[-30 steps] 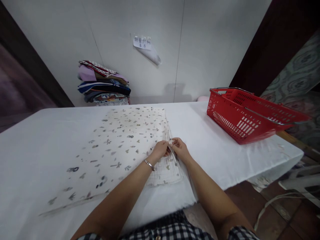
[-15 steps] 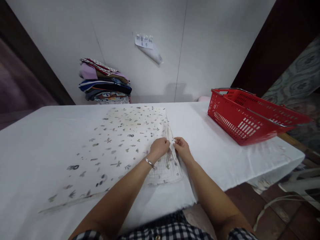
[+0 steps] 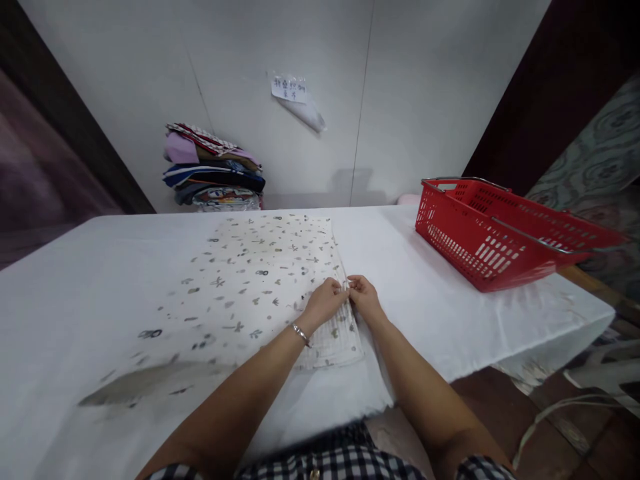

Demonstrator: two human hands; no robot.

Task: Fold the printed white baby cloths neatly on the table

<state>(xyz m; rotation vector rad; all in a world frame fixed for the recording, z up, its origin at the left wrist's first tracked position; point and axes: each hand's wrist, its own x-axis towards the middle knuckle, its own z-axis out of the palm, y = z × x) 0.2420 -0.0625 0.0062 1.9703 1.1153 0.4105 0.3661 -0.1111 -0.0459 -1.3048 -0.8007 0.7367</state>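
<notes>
A thin off-white muslin cloth (image 3: 250, 283) printed with small grey and brown motifs is spread over the white-covered table. At its right edge, my left hand (image 3: 327, 300) pinches the fabric between thumb and fingers, a silver bracelet on the wrist. My right hand (image 3: 365, 297) pinches that same edge just beside it, the fingertips of both hands almost touching. Below the hands, the cloth's near right corner lies on the table with a crinkled look. The near left edge bulges up, showing a shaded hollow beneath. My fingers hide the exact spot they grip.
On the right of the table (image 3: 400, 260) stands a red plastic basket (image 3: 460, 233) with metal handles. A stack of folded fabrics (image 3: 215, 170) sits at the back left by the wall. A paper sign (image 3: 290, 90) with handwriting hangs on the wall, its lower part curling.
My left hand has shifted slightly right, closer to my right hand. The raised fold at the cloth's right edge has flattened, and the near left edge has billowed upward.
</notes>
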